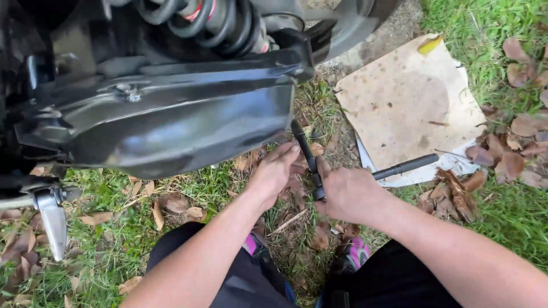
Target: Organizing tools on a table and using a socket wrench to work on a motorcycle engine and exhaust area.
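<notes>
- head view, looking down past both forearms to grass strewn with dry brown leaves (514,165).
- right hand (351,194) clenched around the joint of a black l-shaped wrench (311,165); one bar runs up and left from the fist, the other bar, with a ribbed grip, runs out to the right.
- the right-hand bar's end lies over the edge of a stained cardboard sheet (405,102) on the ground.
- left hand (274,171) partly curled, fingertips (291,149) touching the upper bar just beside the right hand; not closed around it, as far as visible.
- wrench is held above the grass, between the hands, just below a glossy black motorcycle panel (171,120).
- above the panel: coil-spring shock absorber (211,20), black coils.
- lower left: metal footpeg (51,219).
- person's dark trousers and pink-trimmed shoes (354,254) at bottom.
</notes>
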